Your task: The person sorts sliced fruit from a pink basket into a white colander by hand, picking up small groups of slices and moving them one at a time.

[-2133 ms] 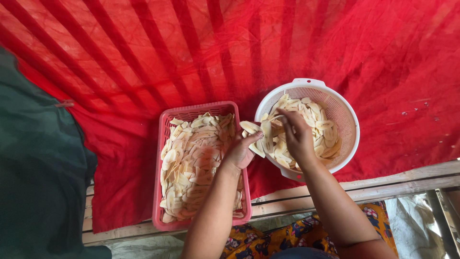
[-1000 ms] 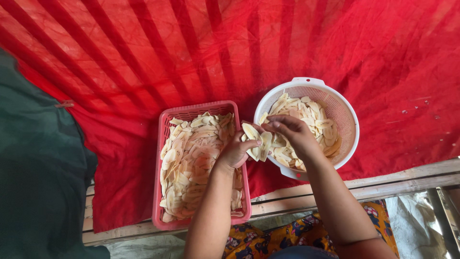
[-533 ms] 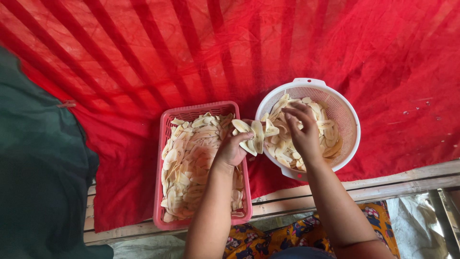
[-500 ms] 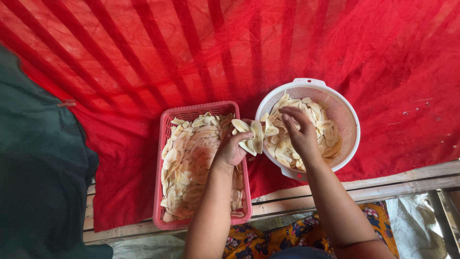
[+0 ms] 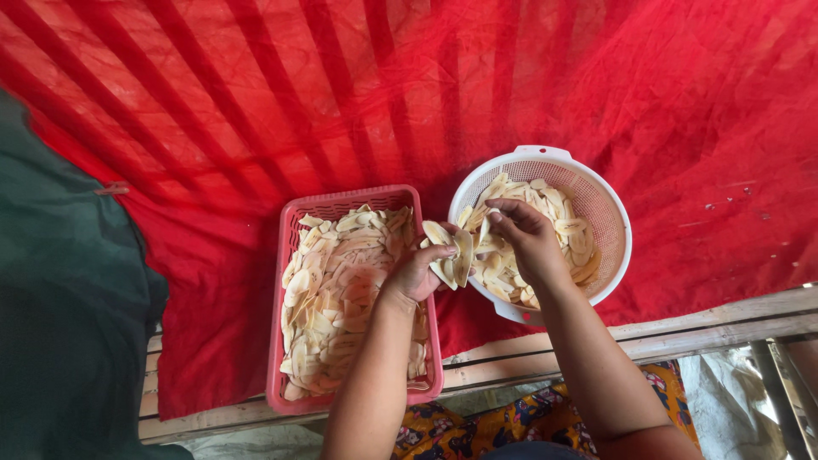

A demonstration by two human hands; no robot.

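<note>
A pink rectangular plastic basket [image 5: 290, 255] holds several pale, thin banana slices [image 5: 341, 290]. To its right stands a round white colander [image 5: 609, 226] with more pale slices [image 5: 562, 234] inside. My left hand [image 5: 417, 273] hovers over the basket's right rim, shut on a small fan of slices [image 5: 452, 251]. My right hand [image 5: 532, 238] is over the colander, its fingers pinching a slice [image 5: 484, 228] right next to the ones in my left hand.
Red netting [image 5: 426, 94] covers the whole surface under both containers. A dark green cloth [image 5: 68, 307] lies at the left. Wooden slats [image 5: 716, 319] run along the near edge, with patterned fabric [image 5: 477, 422] on my lap below.
My left hand has risen a little with its stack of slices. My right hand drew slices from the colander and brought one beside the left hand's stack.
</note>
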